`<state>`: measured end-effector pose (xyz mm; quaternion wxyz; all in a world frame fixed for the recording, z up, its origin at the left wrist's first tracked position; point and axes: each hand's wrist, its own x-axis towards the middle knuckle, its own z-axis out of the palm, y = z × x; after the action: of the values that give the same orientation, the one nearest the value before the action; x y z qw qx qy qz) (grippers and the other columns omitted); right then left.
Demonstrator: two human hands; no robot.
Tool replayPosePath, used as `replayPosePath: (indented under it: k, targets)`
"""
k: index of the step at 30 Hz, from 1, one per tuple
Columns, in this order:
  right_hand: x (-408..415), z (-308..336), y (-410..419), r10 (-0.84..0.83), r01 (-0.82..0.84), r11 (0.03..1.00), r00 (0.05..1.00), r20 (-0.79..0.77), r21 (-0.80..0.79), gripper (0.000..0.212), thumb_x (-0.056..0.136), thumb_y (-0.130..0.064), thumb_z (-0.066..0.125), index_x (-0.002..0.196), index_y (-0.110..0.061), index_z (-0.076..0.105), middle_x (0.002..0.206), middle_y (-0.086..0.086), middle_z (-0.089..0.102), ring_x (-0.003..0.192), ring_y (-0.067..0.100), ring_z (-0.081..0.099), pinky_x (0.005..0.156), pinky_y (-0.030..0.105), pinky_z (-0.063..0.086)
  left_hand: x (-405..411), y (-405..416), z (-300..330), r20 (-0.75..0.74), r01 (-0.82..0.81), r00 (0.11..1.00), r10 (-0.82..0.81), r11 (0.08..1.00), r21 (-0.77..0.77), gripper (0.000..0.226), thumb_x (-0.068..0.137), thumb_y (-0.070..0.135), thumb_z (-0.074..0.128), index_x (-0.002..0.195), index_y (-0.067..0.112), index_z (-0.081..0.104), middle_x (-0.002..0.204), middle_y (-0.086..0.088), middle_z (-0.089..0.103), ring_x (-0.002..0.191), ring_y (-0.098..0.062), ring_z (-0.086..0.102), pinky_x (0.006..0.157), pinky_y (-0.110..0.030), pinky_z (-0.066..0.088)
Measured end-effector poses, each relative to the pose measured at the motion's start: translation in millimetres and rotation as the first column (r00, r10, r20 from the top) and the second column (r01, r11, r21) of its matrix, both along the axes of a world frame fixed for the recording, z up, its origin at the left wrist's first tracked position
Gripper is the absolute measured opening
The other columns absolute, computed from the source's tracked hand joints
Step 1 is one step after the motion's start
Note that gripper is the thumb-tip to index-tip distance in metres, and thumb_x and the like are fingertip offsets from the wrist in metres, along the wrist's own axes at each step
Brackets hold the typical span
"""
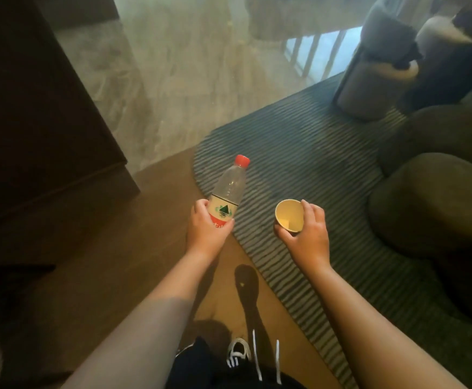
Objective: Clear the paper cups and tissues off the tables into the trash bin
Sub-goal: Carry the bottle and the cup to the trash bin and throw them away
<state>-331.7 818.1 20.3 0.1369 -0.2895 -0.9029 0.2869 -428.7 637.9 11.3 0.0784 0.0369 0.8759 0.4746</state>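
Both hands are full right now. Our left hand is wrapped around the lower half of a clear plastic water bottle, fingers closed over the red and white label, with the red cap pointing up and away from us at a tilt. Looks pretty much empty from what we can see through the plastic, but we can't say for sure.

Our right hand is clamped on a paper cup, thumb on the near side and fingers curled over the far rim. So the cup is in the air, held out in front of us over the edge of the rug, mouth tipped toward the camera. We can see straight into it: pale yellow inside, with a lighter patch at the bottom that we can't identify. The two hands are apart, bottle and cup not touching.

Under all that, a striped grey-green rug with a rounded edge lies on a brown wooden floor. Further out the floor turns to shiny pale stone tile. Dark wooden furniture stands on the left. On the right are rounded olive-coloured cushioned seats, and behind them some grey and black upholstered shapes that are too blurry to call.

At the bottom of the view we've got black shorts with white drawstrings and a black sneaker with white laces on the wood.
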Motion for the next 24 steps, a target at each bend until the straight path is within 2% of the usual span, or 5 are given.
replayPosePath:
  k: [6, 11, 15, 20, 24]
  targets:
    - [-32, 2, 68, -0.08, 0.079, 0.996, 0.997, -0.017, -0.028, 0.082, 0.077, -0.034, 0.075, 0.144, -0.013, 0.031, 0.137, 0.002, 0.036, 0.122, 0.017, 0.044, 0.102, 0.035, 0.044, -54, 70, 3, 0.005, 0.07, 0.998, -0.07, 0.997, -0.018, 0.054, 0.072, 0.027, 0.079, 0.112, 0.015, 0.044, 0.106, 0.002, 0.045, 0.079, -0.002, 0.047, 0.06, -0.015, 0.037]
    - [-94, -11, 121, -0.122, 0.121, 0.991, 0.992, -0.019, -0.055, 0.084, 0.076, -0.035, 0.075, 0.143, -0.013, 0.031, 0.137, 0.001, 0.036, 0.122, 0.017, 0.044, 0.103, 0.036, 0.044, -118, 128, -1, -0.01, 0.121, 0.993, -0.121, 0.992, -0.029, 0.055, 0.071, 0.026, 0.079, 0.112, 0.012, 0.045, 0.107, -0.002, 0.046, 0.092, -0.015, 0.049, 0.069, -0.023, 0.041]
    - [-172, -20, 168, -0.134, 0.131, 0.989, 0.99, -0.047, -0.064, 0.084, 0.075, -0.035, 0.076, 0.142, -0.012, 0.033, 0.135, 0.001, 0.037, 0.12, 0.017, 0.044, 0.102, 0.032, 0.042, -193, 176, -4, -0.006, 0.137, 0.99, -0.138, 0.99, -0.034, 0.055, 0.071, 0.026, 0.079, 0.112, 0.012, 0.045, 0.109, -0.004, 0.048, 0.096, -0.02, 0.053, 0.08, -0.038, 0.05]
    - [-292, -11, 239, -0.133, 0.131, 0.989, 0.99, -0.046, -0.062, 0.084, 0.074, -0.034, 0.077, 0.142, -0.011, 0.033, 0.135, 0.003, 0.038, 0.121, 0.019, 0.044, 0.102, 0.036, 0.043, -310, 241, 6, 0.015, 0.191, 0.982, -0.191, 0.98, -0.053, 0.055, 0.074, 0.029, 0.078, 0.113, 0.013, 0.044, 0.109, -0.006, 0.05, 0.095, -0.02, 0.054, 0.077, -0.034, 0.051]
    - [-369, 2, 296, -0.162, 0.159, 0.986, 0.985, -0.052, -0.048, 0.084, 0.073, -0.032, 0.078, 0.141, -0.009, 0.035, 0.134, 0.005, 0.039, 0.121, 0.021, 0.045, 0.102, 0.034, 0.041, -390, 298, 21, 0.01, 0.228, 0.974, -0.227, 0.972, -0.056, 0.054, 0.075, 0.03, 0.076, 0.114, 0.012, 0.045, 0.109, -0.007, 0.052, 0.095, -0.023, 0.056, 0.079, -0.042, 0.052]
